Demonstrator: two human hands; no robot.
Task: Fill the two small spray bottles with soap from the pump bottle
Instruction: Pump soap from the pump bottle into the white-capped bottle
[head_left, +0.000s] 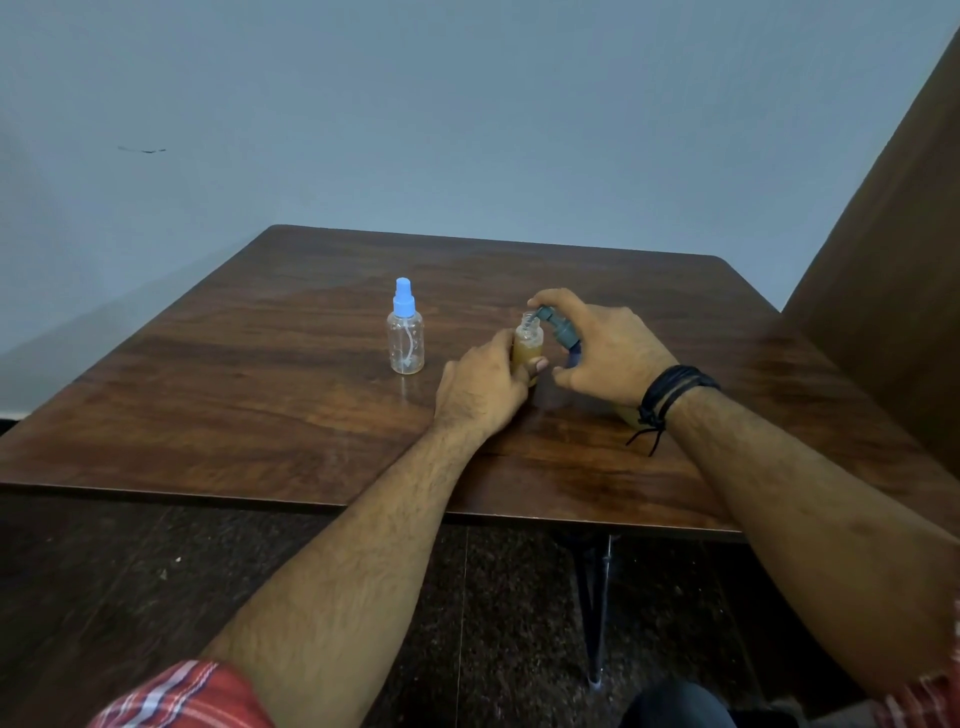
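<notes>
Two small spray bottles stand on the wooden surface: a capped clear one apart at left, and an uncapped amber-filled one gripped by the left hand. The right hand curls around the pump bottle, its nozzle at the open neck.

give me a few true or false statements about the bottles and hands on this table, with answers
1. The left hand holds an uncapped small bottle with amber soap in it. True.
2. The capped spray bottle is full of soap. False: it looks clear and empty.
3. The right hand is on the pump bottle, a finger on the pump head. True.
4. The capped spray bottle lies on its side. False: it stands upright on the table.
5. The pump spout points at the open bottle's mouth. True.
</notes>
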